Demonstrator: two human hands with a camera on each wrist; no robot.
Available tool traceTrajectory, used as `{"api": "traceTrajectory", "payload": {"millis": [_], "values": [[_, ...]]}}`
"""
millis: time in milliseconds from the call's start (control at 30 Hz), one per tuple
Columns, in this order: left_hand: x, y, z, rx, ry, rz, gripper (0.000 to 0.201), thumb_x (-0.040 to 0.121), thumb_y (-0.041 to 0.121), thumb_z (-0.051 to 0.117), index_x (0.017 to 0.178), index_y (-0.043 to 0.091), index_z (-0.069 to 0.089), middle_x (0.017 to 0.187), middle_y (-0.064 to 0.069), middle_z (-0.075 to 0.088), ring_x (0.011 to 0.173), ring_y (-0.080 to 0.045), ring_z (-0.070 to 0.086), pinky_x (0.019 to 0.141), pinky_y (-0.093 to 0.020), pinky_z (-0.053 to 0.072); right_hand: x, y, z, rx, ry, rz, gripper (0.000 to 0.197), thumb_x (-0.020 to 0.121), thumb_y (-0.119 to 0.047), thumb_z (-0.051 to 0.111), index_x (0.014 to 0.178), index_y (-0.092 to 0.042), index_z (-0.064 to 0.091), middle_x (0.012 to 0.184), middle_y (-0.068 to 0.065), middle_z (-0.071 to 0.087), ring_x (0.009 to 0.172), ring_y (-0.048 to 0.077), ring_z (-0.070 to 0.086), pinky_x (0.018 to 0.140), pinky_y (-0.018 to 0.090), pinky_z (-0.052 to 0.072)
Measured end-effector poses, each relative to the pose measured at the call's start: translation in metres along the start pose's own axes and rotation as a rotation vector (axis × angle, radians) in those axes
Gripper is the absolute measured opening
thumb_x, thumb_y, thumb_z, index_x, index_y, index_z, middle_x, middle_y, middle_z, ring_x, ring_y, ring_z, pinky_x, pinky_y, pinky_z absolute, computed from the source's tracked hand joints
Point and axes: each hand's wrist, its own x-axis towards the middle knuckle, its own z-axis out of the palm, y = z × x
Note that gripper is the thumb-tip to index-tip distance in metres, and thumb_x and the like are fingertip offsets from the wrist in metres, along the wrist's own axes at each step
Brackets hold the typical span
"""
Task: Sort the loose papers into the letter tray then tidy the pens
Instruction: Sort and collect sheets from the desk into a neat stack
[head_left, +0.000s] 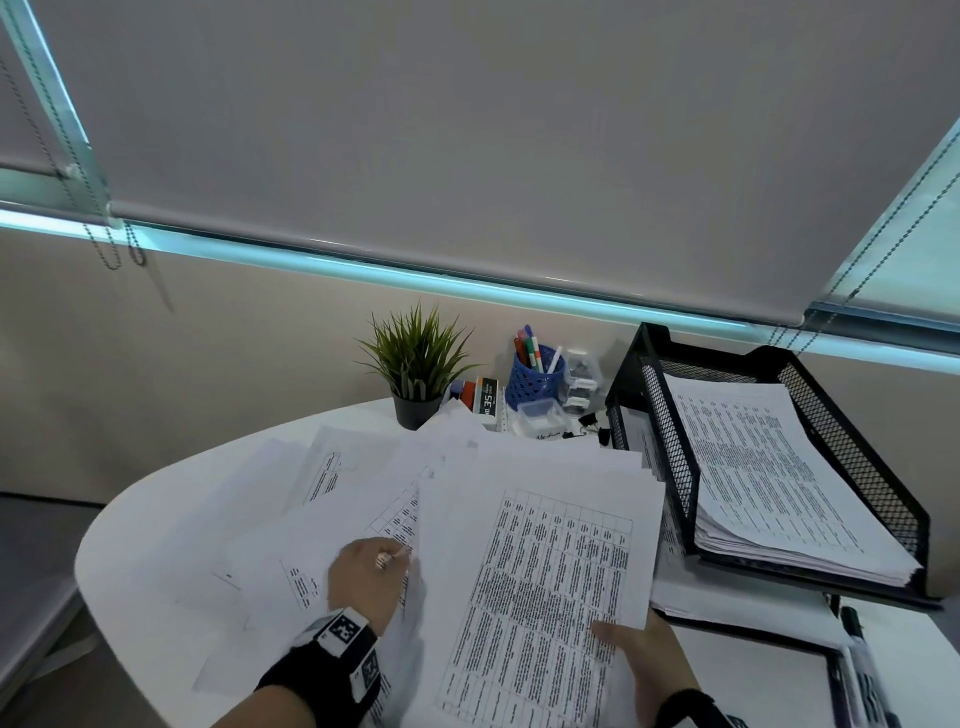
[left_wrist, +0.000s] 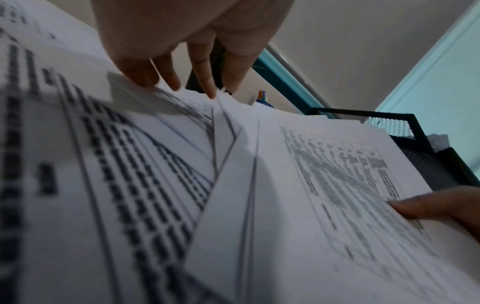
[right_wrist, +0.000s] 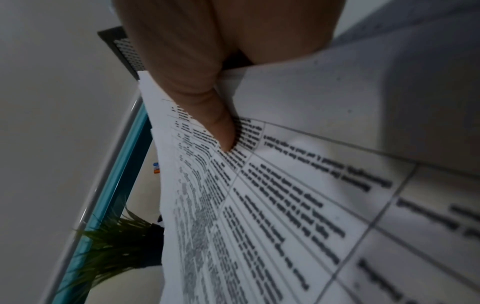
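Observation:
Loose printed sheets (head_left: 332, 493) lie fanned over the white round table (head_left: 135, 525). My left hand (head_left: 371, 569) rests on them, its straight fingertips (left_wrist: 207, 86) touching the edges of the pile. My right hand (head_left: 636, 652) pinches a sheaf of table-printed papers (head_left: 550, 571) at its near right corner, thumb (right_wrist: 218, 127) on top, held slightly above the pile. The black mesh letter tray (head_left: 670, 441) stands to the right with a thick stack of paper (head_left: 769, 467) in its top tier. A blue pen cup (head_left: 535, 382) with several pens stands behind the papers.
A potted plant (head_left: 415, 364), a small clock and clear boxes crowd the back of the table. Black markers (head_left: 865, 670) lie at the near right beside the tray. A wall and roller blind rise close behind the table.

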Motion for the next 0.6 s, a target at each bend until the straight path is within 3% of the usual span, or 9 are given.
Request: {"api": "traceTrajectory", "payload": {"millis": [67, 133, 200, 267, 333, 400, 433, 500, 600], "values": [[0.003, -0.004, -0.004, 0.038, 0.098, -0.1, 0.036, 0.081, 0.025, 0.068, 0.114, 0.013, 0.062, 0.125, -0.014, 0.056, 0.118, -0.03, 0.049, 0.1, -0.036, 0.038, 0.001, -0.002, -0.002, 0.04, -0.012, 0.029, 0.06, 0.067, 0.014, 0.071, 0.123, -0.002, 0.055, 0.115, 0.015, 0.062, 0.107, 0.035, 0.055, 0.096, 0.044, 0.039], [0.002, -0.001, -0.009, 0.039, 0.181, -0.221, 0.062, 0.076, 0.026, 0.073, 0.13, 0.006, 0.049, 0.137, -0.02, 0.045, 0.126, -0.035, 0.041, 0.103, -0.043, 0.035, 0.002, -0.005, -0.003, 0.079, -0.033, 0.04, 0.061, 0.073, 0.013, 0.069, 0.129, -0.001, 0.05, 0.121, 0.014, 0.058, 0.113, 0.036, 0.052, 0.097, 0.045, 0.037], [0.001, 0.004, -0.014, -0.027, 0.271, -0.309, 0.08, 0.072, 0.025, 0.078, 0.138, 0.002, 0.038, 0.143, -0.024, 0.035, 0.131, -0.039, 0.035, 0.105, -0.047, 0.032, 0.0, -0.009, -0.002, 0.118, -0.042, 0.036, 0.064, 0.076, 0.011, 0.068, 0.133, -0.005, 0.045, 0.125, 0.013, 0.054, 0.123, 0.036, 0.045, 0.103, 0.047, 0.033], [0.005, 0.002, -0.015, -0.193, 0.274, -0.4, 0.088, 0.072, 0.023, 0.079, 0.142, -0.001, 0.03, 0.145, -0.026, 0.032, 0.133, -0.039, 0.033, 0.109, -0.048, 0.029, 0.0, -0.013, 0.001, 0.159, -0.05, 0.042, 0.076, 0.073, 0.007, 0.07, 0.141, -0.01, 0.039, 0.141, 0.011, 0.045, 0.133, 0.035, 0.037, 0.111, 0.05, 0.027], [0.011, -0.006, -0.014, -0.529, 0.181, -0.515, 0.083, 0.075, 0.023, 0.076, 0.139, -0.003, 0.03, 0.135, -0.027, 0.045, 0.124, -0.038, 0.046, 0.105, -0.048, 0.036, -0.001, -0.015, 0.004, 0.19, -0.053, 0.044, 0.074, 0.078, 0.006, 0.067, 0.143, -0.011, 0.036, 0.147, 0.009, 0.039, 0.136, 0.035, 0.033, 0.113, 0.051, 0.024], [0.008, -0.005, -0.012, -0.956, 0.021, -0.657, 0.055, 0.083, 0.018, 0.068, 0.126, -0.005, 0.045, 0.105, -0.025, 0.063, 0.093, -0.034, 0.063, 0.081, -0.045, 0.052, 0.003, -0.014, 0.005, 0.207, -0.067, 0.062, 0.07, 0.081, 0.007, 0.065, 0.142, -0.01, 0.036, 0.147, 0.01, 0.04, 0.135, 0.036, 0.035, 0.113, 0.053, 0.024], [0.005, -0.003, -0.011, -1.064, -0.06, -0.691, 0.039, 0.087, 0.015, 0.063, 0.118, -0.006, 0.05, 0.095, -0.021, 0.065, 0.082, -0.031, 0.064, 0.07, -0.039, 0.054, 0.004, -0.013, 0.006, 0.207, -0.067, 0.066, 0.07, 0.081, 0.007, 0.065, 0.142, -0.01, 0.037, 0.145, 0.01, 0.041, 0.133, 0.037, 0.037, 0.112, 0.054, 0.025], [0.001, 0.001, -0.01, -1.052, -0.145, -0.695, 0.022, 0.091, 0.007, 0.054, 0.109, -0.006, 0.053, 0.092, -0.02, 0.064, 0.076, -0.028, 0.062, 0.064, -0.035, 0.05, 0.005, -0.009, 0.008, 0.184, -0.085, 0.072, 0.069, 0.081, 0.008, 0.065, 0.142, -0.009, 0.037, 0.138, 0.011, 0.047, 0.123, 0.036, 0.044, 0.111, 0.054, 0.028], [0.001, 0.002, -0.01, -0.911, -0.091, -0.638, 0.013, 0.092, -0.003, 0.049, 0.104, -0.006, 0.053, 0.086, -0.02, 0.06, 0.067, -0.026, 0.055, 0.054, -0.032, 0.049, 0.005, -0.005, 0.008, 0.19, -0.1, 0.055, 0.065, 0.082, 0.011, 0.061, 0.141, -0.006, 0.038, 0.12, 0.011, 0.054, 0.107, 0.032, 0.046, 0.103, 0.051, 0.033]]}}
